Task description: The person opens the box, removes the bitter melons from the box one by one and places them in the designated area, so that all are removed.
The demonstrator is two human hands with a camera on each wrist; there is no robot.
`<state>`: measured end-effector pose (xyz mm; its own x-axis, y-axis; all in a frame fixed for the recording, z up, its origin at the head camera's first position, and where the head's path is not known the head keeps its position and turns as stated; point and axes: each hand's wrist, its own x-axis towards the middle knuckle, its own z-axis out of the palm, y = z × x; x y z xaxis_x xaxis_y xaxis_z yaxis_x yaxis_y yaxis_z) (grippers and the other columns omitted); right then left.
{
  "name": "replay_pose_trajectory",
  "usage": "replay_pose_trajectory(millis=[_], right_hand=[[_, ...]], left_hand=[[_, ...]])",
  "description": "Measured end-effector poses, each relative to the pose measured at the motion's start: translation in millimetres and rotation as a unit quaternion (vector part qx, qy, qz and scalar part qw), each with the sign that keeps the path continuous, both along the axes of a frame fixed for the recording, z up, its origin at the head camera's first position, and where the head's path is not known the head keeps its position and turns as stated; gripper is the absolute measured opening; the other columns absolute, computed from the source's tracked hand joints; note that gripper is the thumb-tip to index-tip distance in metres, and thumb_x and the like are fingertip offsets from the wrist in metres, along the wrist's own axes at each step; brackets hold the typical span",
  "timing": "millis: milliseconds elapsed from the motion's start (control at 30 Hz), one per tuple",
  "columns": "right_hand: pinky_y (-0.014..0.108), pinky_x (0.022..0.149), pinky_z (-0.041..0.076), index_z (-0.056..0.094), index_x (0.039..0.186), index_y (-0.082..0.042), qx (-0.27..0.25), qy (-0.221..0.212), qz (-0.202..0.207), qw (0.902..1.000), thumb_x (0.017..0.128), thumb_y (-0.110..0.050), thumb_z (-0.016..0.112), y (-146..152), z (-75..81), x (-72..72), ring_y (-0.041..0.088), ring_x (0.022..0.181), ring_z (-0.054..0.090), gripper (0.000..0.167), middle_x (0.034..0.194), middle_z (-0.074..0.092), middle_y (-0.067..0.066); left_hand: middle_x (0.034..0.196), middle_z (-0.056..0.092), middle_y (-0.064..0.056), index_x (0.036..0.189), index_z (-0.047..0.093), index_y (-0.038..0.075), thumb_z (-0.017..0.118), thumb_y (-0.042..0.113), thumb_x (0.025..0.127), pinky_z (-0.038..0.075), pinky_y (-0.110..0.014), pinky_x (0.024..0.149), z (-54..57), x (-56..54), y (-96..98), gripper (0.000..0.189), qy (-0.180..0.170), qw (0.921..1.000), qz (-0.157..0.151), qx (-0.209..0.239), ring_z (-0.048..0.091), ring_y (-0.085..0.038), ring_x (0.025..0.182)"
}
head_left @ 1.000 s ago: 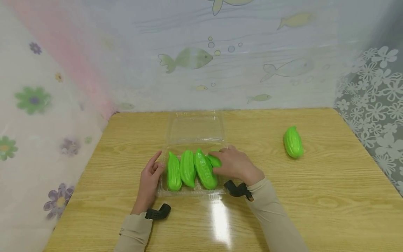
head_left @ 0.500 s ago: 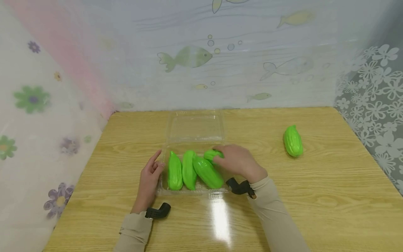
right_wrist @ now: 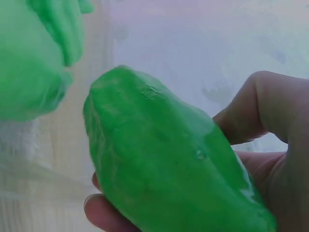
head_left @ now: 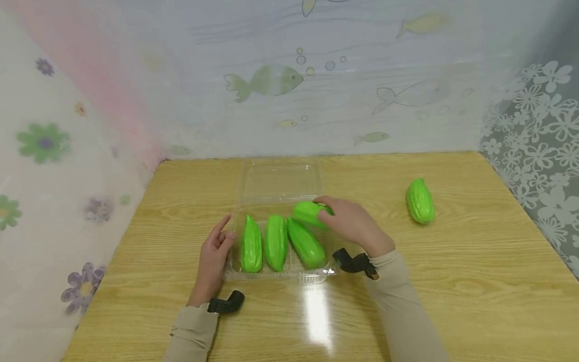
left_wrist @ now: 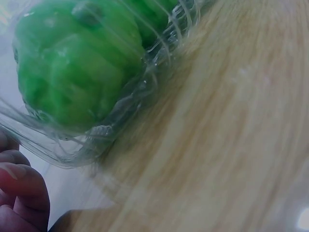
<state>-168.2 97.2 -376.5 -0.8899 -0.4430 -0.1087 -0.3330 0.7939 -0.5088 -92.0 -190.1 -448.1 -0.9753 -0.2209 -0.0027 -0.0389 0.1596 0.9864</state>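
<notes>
Green toy gourd (head_left: 308,212) gripped in right hand (head_left: 350,224), hovering over clear clamshell tray (head_left: 289,271) far-right corner, long axis roughly crosswise. Left hand (head_left: 216,256) relaxed, fingers straight against tray's left edge.

gourds (head_left: 275,249): glossy plastic (ridged) | tray (head_left: 280,274): clear plastic | table (head_left: 452,281): wood-grain
</notes>
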Motion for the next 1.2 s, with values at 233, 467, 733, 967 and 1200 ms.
replay_pose_trajectory(millis=[233, 467, 733, 967, 1200], right_hand=[[0.039, 0.078, 0.038, 0.044, 0.131, -0.021, -0.024, 0.005, -0.008, 0.9997, 0.089, -0.033, 0.034, 9, 1.3, -4.7, 0.022, 0.087, 0.048, 0.045, 0.115, 0.054, 0.002], [0.039, 0.072, 0.039, 0.044, 0.13, -0.022, -0.047, 0.007, -0.034, 0.9983, 0.092, -0.035, 0.031, 14, 5.4, -9.1, 0.024, 0.083, 0.05, 0.043, 0.108, 0.055, 0.005], [0.044, 0.084, 0.039, 0.043, 0.131, -0.023, -0.076, -0.007, -0.048, 0.9959, 0.093, -0.051, 0.025, 25, 0.0, -13.1, 0.023, 0.091, 0.057, 0.051, 0.126, 0.049, 0.004], [0.044, 0.08, 0.041, 0.041, 0.133, -0.021, -0.083, -0.026, -0.062, 0.9942, 0.093, -0.052, 0.023, 37, 0.9, -17.1, 0.021, 0.082, 0.058, 0.053, 0.128, 0.046, 0.006], [0.05, 0.088, 0.034, 0.038, 0.135, -0.02, -0.077, -0.029, -0.073, 0.9939, 0.094, -0.05, 0.024, 53, 1.9, -21.7, 0.032, 0.114, 0.044, 0.053, 0.134, 0.041, 0.009]], left_hand=[[0.073, 0.04, -0.002, 0.133, 0.044, 0.017, 0.052, 0.012, 0.091, 0.033, -0.021, 0.053, 0.4, -0.1, -1.3, 0.043, -0.002, 1.0, 0.002, -0.005, 0.035, -0.009, 0.06], [0.074, 0.04, -0.003, 0.133, 0.043, 0.018, 0.052, 0.013, 0.091, 0.033, -0.021, 0.053, 2.7, -2.9, -2.3, 0.043, 0.007, 0.9999, -0.005, -0.009, 0.035, -0.009, 0.06], [0.075, 0.041, -0.003, 0.133, 0.044, 0.02, 0.052, 0.014, 0.091, 0.033, -0.021, 0.053, 0.1, -3.2, -3.4, 0.043, -0.009, 0.9999, 0.0, -0.005, 0.035, -0.009, 0.06], [0.075, 0.041, -0.003, 0.132, 0.044, 0.019, 0.052, 0.012, 0.09, 0.033, -0.021, 0.053, 1.0, -5.4, -3.5, 0.043, -0.003, 1.0, 0.0, -0.003, 0.035, -0.009, 0.06], [0.074, 0.04, -0.003, 0.132, 0.044, 0.019, 0.052, 0.012, 0.091, 0.032, -0.021, 0.052, 3.0, -7.6, -3.4, 0.043, -0.005, 1.0, -0.002, 0.0, 0.035, -0.009, 0.059]])
